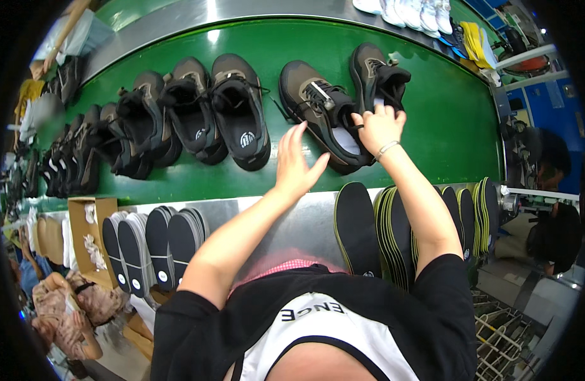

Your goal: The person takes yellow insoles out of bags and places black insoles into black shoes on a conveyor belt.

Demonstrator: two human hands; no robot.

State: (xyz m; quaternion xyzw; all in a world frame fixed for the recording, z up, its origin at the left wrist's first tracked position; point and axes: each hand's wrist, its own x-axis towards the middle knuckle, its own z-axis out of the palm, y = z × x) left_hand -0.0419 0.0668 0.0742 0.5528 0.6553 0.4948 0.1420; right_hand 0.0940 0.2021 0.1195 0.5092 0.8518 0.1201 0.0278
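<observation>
Two dark brown and black lace-up shoes lie ahead of me on the green belt. The nearer shoe (308, 101) points up and left, with a pale insole (345, 140) showing inside its heel. My left hand (294, 164) is open beside that shoe, thumb and fingers apart, holding nothing. At the heel of the farther shoe (367, 73), my right hand (382, 130) has its fingers bent over the collar; its thumb side is close to the nearer shoe's opening. The fingertips are partly hidden. Something pale shows inside the farther shoe's opening.
More matching shoes (238, 114) line the green belt (445, 127) to the left. Stacks of black insoles with yellow-green edges (356, 222) stand nearby on the right, grey-edged insole stacks (184, 238) on the left. Beside those is a cardboard box (105, 209). White shoes (410, 13) sit beyond.
</observation>
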